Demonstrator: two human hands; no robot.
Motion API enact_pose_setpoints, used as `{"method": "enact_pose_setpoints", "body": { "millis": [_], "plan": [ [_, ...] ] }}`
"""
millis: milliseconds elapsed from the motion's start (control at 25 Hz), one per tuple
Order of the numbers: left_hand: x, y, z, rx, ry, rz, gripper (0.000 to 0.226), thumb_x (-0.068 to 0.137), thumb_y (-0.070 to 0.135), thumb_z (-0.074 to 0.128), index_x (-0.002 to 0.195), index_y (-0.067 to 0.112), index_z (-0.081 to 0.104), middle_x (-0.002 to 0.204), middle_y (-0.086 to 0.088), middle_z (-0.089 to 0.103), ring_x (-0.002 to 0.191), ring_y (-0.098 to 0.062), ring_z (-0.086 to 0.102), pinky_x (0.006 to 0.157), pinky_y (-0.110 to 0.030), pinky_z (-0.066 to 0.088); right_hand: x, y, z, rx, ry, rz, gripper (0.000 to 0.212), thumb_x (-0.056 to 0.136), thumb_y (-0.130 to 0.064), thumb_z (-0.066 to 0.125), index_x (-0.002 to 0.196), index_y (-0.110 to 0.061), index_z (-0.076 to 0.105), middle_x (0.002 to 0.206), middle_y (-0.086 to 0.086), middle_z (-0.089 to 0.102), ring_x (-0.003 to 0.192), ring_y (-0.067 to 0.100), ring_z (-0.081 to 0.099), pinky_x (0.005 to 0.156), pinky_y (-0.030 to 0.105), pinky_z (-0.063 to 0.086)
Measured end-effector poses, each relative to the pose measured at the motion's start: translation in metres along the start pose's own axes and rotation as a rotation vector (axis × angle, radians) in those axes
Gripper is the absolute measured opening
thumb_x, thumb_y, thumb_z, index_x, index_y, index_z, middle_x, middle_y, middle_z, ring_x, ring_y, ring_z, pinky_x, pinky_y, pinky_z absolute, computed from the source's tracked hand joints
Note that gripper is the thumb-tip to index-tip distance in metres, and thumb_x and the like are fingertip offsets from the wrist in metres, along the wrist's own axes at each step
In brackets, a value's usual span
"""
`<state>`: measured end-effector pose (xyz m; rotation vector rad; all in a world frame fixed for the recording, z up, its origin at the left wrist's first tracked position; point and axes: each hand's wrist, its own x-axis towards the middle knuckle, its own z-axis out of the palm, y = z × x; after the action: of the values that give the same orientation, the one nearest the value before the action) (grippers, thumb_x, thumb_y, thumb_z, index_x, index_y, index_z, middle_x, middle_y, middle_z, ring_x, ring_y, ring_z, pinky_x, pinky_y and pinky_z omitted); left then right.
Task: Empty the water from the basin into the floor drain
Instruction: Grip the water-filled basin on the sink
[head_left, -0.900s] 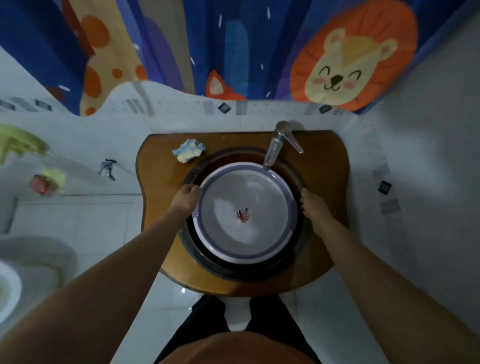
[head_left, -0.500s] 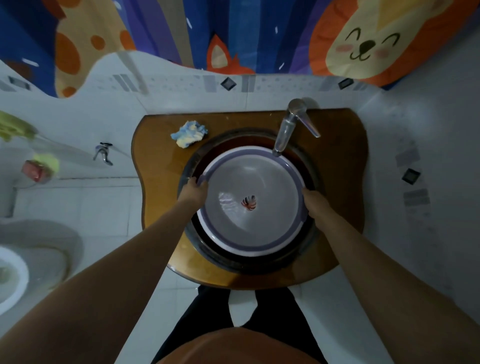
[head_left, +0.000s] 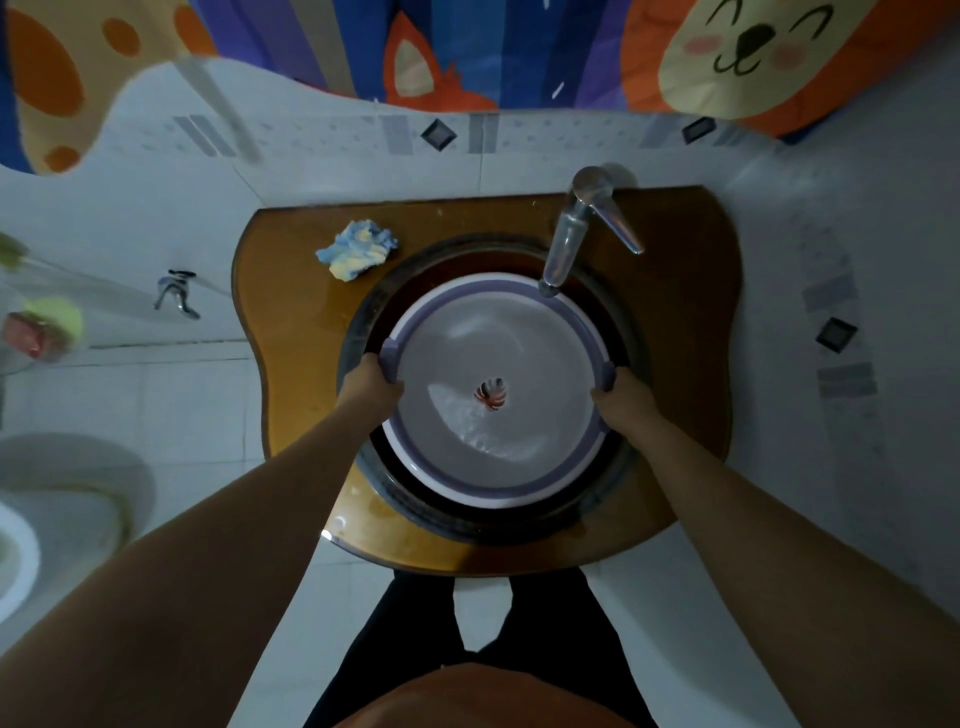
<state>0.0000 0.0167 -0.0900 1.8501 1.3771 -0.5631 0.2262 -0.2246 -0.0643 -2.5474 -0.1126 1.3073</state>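
A round grey basin (head_left: 519, 358) with a purple rim sits in the dark sink bowl of a brown vanity. It holds water, and a small striped mark shows at its bottom centre. My left hand (head_left: 371, 384) grips the rim on the left side. My right hand (head_left: 621, 392) grips the small handle on the rim's right side. The left side of the rim looks slightly raised. No floor drain is visible in the head view.
A chrome faucet (head_left: 571, 234) overhangs the basin's back edge. A crumpled blue and yellow cloth (head_left: 358, 249) lies on the brown vanity top (head_left: 291, 322). A wall tap (head_left: 174, 293) and a toilet (head_left: 31, 525) are at the left. White tiled floor (head_left: 171, 405) lies left of the vanity.
Both hands moved from beside the basin onto its rim and closed on it. The camera view came closer and shifted down over the sink; the water now ripples.
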Motion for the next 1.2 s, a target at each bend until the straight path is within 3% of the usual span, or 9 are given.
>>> {"method": "enact_pose_setpoints", "body": {
  "millis": [160, 280, 560, 800, 960, 1200],
  "plan": [
    [-0.001, -0.006, 0.002, 0.071, 0.036, 0.063, 0.02, 0.094, 0.02, 0.058, 0.107, 0.01, 0.047, 0.078, -0.001, 0.047, 0.064, -0.017, 0.047, 0.063, -0.036, 0.041, 0.0, 0.0, -0.002, -0.08, 0.0, -0.034, 0.035, 0.099, -0.024, 0.045, 0.129, -0.007, 0.05, 0.122, 0.02, 0.059, 0.104, 0.035, 0.061, 0.077, 0.035, 0.049],
    [-0.004, -0.009, 0.0, 0.07, 0.022, 0.093, 0.015, 0.092, 0.018, 0.058, 0.098, 0.013, 0.045, 0.076, -0.001, 0.046, 0.063, -0.015, 0.047, 0.053, -0.031, 0.037, -0.005, 0.0, -0.003, -0.05, 0.019, -0.043, 0.037, 0.099, -0.021, 0.047, 0.133, -0.008, 0.046, 0.126, 0.02, 0.057, 0.106, 0.035, 0.061, 0.081, 0.038, 0.052],
    [-0.018, -0.007, -0.012, 0.096, 0.004, 0.138, 0.009, 0.09, 0.016, 0.056, 0.092, 0.014, 0.048, 0.076, -0.005, 0.051, 0.061, -0.016, 0.048, 0.046, -0.028, 0.035, -0.024, 0.013, -0.012, 0.027, 0.042, -0.135, 0.03, 0.097, -0.021, 0.049, 0.125, -0.009, 0.05, 0.123, 0.019, 0.057, 0.103, 0.03, 0.058, 0.094, 0.044, 0.05],
    [-0.034, -0.01, -0.024, 0.06, 0.004, 0.151, 0.012, 0.09, 0.016, 0.057, 0.096, 0.012, 0.048, 0.077, -0.006, 0.051, 0.063, -0.018, 0.048, 0.052, -0.03, 0.039, -0.046, 0.013, -0.013, 0.019, 0.042, -0.152, 0.039, 0.097, -0.021, 0.05, 0.133, -0.007, 0.045, 0.133, 0.02, 0.052, 0.117, 0.036, 0.053, 0.099, 0.046, 0.046],
    [-0.047, -0.017, -0.026, -0.002, 0.022, 0.129, 0.019, 0.086, 0.014, 0.059, 0.1, 0.015, 0.046, 0.085, -0.008, 0.054, 0.078, -0.027, 0.054, 0.068, -0.038, 0.049, -0.056, 0.009, -0.015, 0.012, 0.05, -0.185, 0.039, 0.096, -0.021, 0.051, 0.132, -0.006, 0.046, 0.133, 0.02, 0.053, 0.118, 0.035, 0.053, 0.097, 0.044, 0.046],
    [-0.071, -0.035, -0.024, -0.102, 0.074, 0.095, 0.017, 0.082, 0.012, 0.061, 0.099, 0.01, 0.061, 0.091, -0.014, 0.064, 0.084, -0.029, 0.063, 0.073, -0.039, 0.056, -0.071, 0.003, -0.018, -0.026, 0.03, -0.225, 0.043, 0.097, -0.021, 0.051, 0.137, -0.009, 0.043, 0.138, 0.017, 0.049, 0.124, 0.035, 0.05, 0.101, 0.046, 0.044]
  ]
}}
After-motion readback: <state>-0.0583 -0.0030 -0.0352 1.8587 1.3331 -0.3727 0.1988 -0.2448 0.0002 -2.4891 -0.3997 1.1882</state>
